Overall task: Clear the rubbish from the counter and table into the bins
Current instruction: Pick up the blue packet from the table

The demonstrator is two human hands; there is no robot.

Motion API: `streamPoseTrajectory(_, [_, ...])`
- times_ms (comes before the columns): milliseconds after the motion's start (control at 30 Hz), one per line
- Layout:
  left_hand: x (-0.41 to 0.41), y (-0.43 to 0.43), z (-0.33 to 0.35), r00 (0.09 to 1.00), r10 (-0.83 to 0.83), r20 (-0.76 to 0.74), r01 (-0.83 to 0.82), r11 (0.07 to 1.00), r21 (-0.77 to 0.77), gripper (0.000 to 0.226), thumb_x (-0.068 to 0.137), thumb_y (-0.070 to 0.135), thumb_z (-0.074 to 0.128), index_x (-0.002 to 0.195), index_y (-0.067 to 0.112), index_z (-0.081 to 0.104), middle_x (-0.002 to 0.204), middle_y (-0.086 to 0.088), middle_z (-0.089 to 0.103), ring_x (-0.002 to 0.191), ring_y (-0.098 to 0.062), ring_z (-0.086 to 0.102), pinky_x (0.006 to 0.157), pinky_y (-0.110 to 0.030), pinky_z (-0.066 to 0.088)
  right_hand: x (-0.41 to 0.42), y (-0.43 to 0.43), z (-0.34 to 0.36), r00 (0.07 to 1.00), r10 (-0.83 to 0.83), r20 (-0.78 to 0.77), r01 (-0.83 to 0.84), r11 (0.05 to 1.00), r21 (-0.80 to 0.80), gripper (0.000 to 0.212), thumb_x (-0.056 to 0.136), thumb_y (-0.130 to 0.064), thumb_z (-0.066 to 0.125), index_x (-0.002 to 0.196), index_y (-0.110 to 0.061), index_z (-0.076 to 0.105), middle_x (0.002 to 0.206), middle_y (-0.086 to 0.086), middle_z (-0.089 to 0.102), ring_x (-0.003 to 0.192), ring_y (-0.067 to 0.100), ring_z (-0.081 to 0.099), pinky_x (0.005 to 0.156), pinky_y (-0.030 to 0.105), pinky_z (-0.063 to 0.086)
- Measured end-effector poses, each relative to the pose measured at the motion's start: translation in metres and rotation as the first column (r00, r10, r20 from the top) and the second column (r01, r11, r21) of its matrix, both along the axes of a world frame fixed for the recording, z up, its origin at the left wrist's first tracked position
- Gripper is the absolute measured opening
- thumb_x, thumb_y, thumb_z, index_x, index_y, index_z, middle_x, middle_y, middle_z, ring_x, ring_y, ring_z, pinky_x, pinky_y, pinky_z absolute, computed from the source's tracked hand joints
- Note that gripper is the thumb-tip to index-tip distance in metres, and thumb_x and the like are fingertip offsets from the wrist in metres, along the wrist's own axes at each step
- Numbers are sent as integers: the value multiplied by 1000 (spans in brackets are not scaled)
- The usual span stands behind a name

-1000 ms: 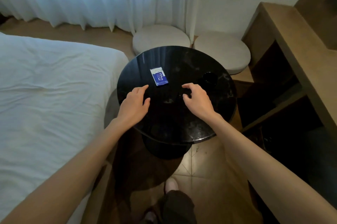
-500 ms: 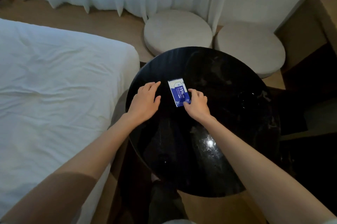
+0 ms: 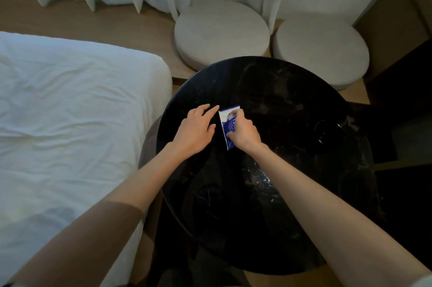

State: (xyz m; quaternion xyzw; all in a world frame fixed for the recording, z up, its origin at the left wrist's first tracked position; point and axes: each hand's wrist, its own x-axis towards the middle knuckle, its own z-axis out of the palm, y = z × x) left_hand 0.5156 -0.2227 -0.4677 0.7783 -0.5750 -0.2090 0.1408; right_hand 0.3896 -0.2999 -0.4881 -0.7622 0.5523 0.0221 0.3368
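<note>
Pickup step on the table (image 3: 268,205): right hand (image 3: 243,133) is pinching the blue sachet (image 3: 227,123) left of table centre, left hand (image 3: 195,130) is resting flat, fingers straight, just beside it; next is likely lifting it toward a bin, none showing.

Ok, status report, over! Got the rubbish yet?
Right hand pinching packet. Left hand open beside it. No bin in view.

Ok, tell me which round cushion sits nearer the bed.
The left cushion: it lies between the bed and the right cushion.
</note>
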Motion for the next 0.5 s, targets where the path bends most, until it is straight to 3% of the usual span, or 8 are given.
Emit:
streamPoseTrajectory(167, [-17, 17, 15, 997, -79, -17, 79, 997, -14, 58, 95, 27, 49, 147, 29, 25, 154, -4, 26, 141, -24, 25, 112, -40, 32, -34, 22, 22, 985, 4, 175, -9, 1000, 30, 60, 86, -3, 61, 128, -24, 24, 118, 13, 60, 94, 24, 66, 77, 45, 57])
streamPoseTrajectory(333, [-54, 51, 40, 979, -186, -82, 181, 981, -61, 60, 94, 32, 51, 147, 33, 22, 157, -2, 20, 143, -25, 21, 114, -42, 27, -81, 71, 62, 972, 37, 234, -46, 998, 31, 51, 85, -2, 60, 112, -24, 23, 107, 9, 60, 85, 23, 67, 73, 49, 57])
streamPoseTrajectory(500, [-100, 102, 63, 927, -328, -179, 314, 944, -102, 58, 92, 29, 56, 144, 34, 31, 155, 1, 23, 141, -23, 24, 114, -44, 26, -142, 153, 91, 949, -38, 313, 8, 995, 95, 47, 88, -2, 58, 114, -23, 24, 109, 8, 59, 92, 18, 66, 79, 41, 58])
